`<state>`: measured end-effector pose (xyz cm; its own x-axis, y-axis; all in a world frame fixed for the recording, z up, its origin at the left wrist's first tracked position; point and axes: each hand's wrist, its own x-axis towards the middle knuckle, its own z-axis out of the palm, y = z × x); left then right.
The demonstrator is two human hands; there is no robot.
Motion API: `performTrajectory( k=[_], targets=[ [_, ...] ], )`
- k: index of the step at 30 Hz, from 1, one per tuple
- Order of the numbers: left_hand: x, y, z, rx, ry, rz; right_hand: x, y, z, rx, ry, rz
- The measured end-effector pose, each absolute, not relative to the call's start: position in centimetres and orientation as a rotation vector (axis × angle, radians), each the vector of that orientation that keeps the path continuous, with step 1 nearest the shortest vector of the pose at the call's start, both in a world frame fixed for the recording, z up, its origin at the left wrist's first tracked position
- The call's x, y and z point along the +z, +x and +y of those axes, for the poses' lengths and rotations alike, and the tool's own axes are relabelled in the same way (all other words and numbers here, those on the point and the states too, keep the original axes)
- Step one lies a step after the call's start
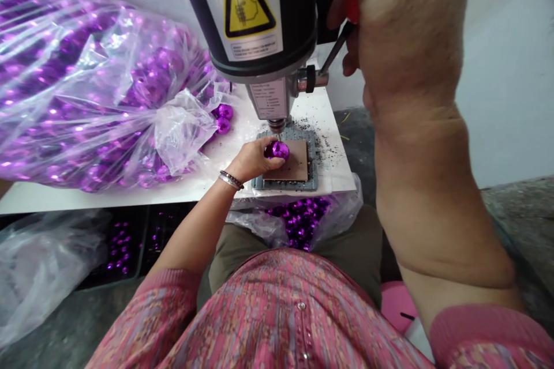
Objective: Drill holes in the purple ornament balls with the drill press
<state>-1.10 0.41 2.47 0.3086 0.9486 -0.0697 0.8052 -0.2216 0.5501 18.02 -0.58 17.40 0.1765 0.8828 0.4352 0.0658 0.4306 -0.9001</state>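
purple ball (pixel 280 151): beneath the drill bit (pixel 279 136), over the brown board (pixel 298 162)
left hand (pixel 253 160): pinching the purple ball
right hand (pixel 404 34): closed round the lever (pixel 336 49)
bench (pixel 242 121): white; dark shavings (pixel 328 147) right, bagged balls (pixel 86 98) left
room: pale wall (pixel 511 81) at right

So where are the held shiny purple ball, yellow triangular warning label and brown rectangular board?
Shiny purple ball (pixel 279 151): head view, exposed surface.
Yellow triangular warning label (pixel 248 7): head view, middle.
Brown rectangular board (pixel 296 165): head view, bare top.
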Motion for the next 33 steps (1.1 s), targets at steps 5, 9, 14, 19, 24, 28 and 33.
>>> performTrajectory(
  k=[5, 9, 14, 19, 24, 28, 33],
  targets=[
    [2.5, -1.3, 0.7, 0.378, 2.119, 1.488, 17.7, 17.8, -0.7, 0.565, -1.14, -1.295],
    [2.5, -1.5, 0.9, 0.327, 2.193, 1.486, 17.7, 17.7, -0.6, 0.577, -1.105, -1.29],
    [2.6, -1.5, 1.6, 0.28, 2.176, 1.489, 17.4, 17.8, -0.8, 0.573, -1.109, -1.293],
    [2.2, -1.0, 2.5, 0.296, 2.153, 1.434, 17.3, 17.7, -0.7, 0.579, -1.118, -1.276],
    [1.1, -0.7, 2.5, 0.402, 1.894, 1.365, 16.8, 17.9, -0.7, 0.585, -1.095, -1.294],
    [0.3, -0.8, 1.7, 0.471, 1.803, 1.39, 15.4, 18.0, -1.1, 0.532, -0.993, -1.299],
    [0.2, -0.6, 0.9, 0.512, 1.824, 1.41, 13.9, 17.8, -1.9, 0.522, -0.893, -1.302]
  ],
)
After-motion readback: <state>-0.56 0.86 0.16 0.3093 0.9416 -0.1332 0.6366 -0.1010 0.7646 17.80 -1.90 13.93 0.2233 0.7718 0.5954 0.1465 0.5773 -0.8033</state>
